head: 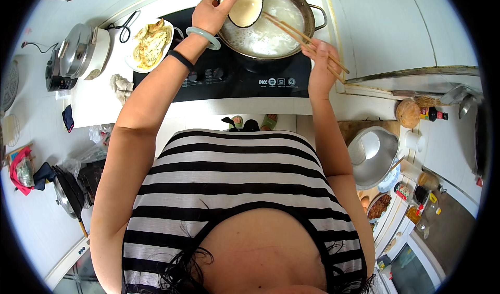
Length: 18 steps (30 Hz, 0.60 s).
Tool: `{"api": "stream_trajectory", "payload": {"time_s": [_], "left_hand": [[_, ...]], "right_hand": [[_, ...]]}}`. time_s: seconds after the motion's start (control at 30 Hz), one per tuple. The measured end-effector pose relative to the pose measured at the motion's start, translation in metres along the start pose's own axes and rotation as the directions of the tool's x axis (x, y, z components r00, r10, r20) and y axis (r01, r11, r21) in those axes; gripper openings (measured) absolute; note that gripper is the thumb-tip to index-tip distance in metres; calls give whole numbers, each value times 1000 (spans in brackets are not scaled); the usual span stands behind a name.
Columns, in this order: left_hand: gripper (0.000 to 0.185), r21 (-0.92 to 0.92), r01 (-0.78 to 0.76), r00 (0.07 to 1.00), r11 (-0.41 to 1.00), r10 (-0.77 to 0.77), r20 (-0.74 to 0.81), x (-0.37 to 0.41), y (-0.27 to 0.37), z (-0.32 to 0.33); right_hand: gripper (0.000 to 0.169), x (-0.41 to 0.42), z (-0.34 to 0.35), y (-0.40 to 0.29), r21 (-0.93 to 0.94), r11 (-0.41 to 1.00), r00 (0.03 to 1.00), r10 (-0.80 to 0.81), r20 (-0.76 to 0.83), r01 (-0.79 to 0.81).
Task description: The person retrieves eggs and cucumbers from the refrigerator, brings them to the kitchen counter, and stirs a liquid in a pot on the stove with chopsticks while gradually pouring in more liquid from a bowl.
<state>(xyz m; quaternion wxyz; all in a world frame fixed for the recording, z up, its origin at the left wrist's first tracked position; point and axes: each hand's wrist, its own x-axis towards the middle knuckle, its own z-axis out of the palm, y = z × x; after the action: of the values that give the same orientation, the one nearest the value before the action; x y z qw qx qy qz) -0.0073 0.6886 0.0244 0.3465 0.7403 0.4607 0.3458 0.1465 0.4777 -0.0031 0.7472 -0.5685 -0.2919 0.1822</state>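
A white enamel bowl with a dark rim (245, 5) is in my left hand (213, 11), tilted over the left side of a wide metal pan (224, 40); its inside looks wet. Pale, foamy liquid (269, 36) fills the pan, which stands on a black stove (242, 81). My right hand (322, 58) holds a pair of wooden chopsticks (293, 30), their tips over the liquid near the bowl. To the left of my left hand, a white plate (168, 46) bears yellowish, browned cooked food (150, 46), perhaps egg. Any contents leaving the bowl cannot be made out.
Left on the counter are a grey cloth (122, 88), a black-handled tool (125, 30) and an electric cooker with a metal lid (76, 52). At the right stand a metal colander (371, 173), a round brown object (408, 113), a dark sauce bottle (431, 113) and a bowl of reddish-brown food (379, 207).
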Motion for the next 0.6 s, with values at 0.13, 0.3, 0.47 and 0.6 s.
{"api": "stream_trajectory", "payload": {"time_s": [0.13,0.3,0.47,0.6], "left_hand": [[74,-30,4,1000,1000,-4,-6,-1,1,2],[75,11,33,999,999,-33,-25,-3,3,-2],[77,43,15,1000,999,-14,-18,-4,1,-1],[78,31,47,998,998,-46,-33,-5,-2,-5]], "right_hand": [[28,-8,8,6,26,999,996,21,85,-24],[28,3,-2,9,9,1000,1000,30,-6,-30],[30,-5,10,28,-69,998,992,-7,125,15],[28,28,-5,16,-86,996,999,-41,-11,40]]}}
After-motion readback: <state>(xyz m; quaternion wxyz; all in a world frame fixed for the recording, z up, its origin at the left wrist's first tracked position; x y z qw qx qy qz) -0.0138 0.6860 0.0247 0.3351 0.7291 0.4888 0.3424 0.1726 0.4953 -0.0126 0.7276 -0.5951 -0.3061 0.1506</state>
